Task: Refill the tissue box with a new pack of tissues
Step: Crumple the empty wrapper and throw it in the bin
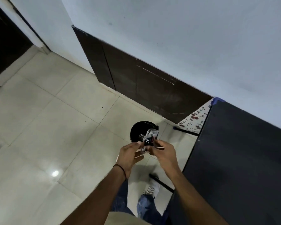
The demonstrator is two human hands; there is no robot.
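I stand over a black round bin [137,129] on the tiled floor. A crumpled clear plastic wrapper [150,138] with a dark printed patch hangs just above the bin's near rim. My left hand [130,157] pinches the wrapper's left side with its fingertips. My right hand [164,152] pinches its right side. The two hands are close together, a little nearer to me than the bin. No tissue box and no tissue pack are in view.
A black table [237,159] fills the right side, with its dark legs near my feet [152,187]. A dark wooden panel [136,82] runs along the white wall behind the bin. A floral cloth [195,120] lies beside the table. Pale floor tiles [47,127] spread to the left.
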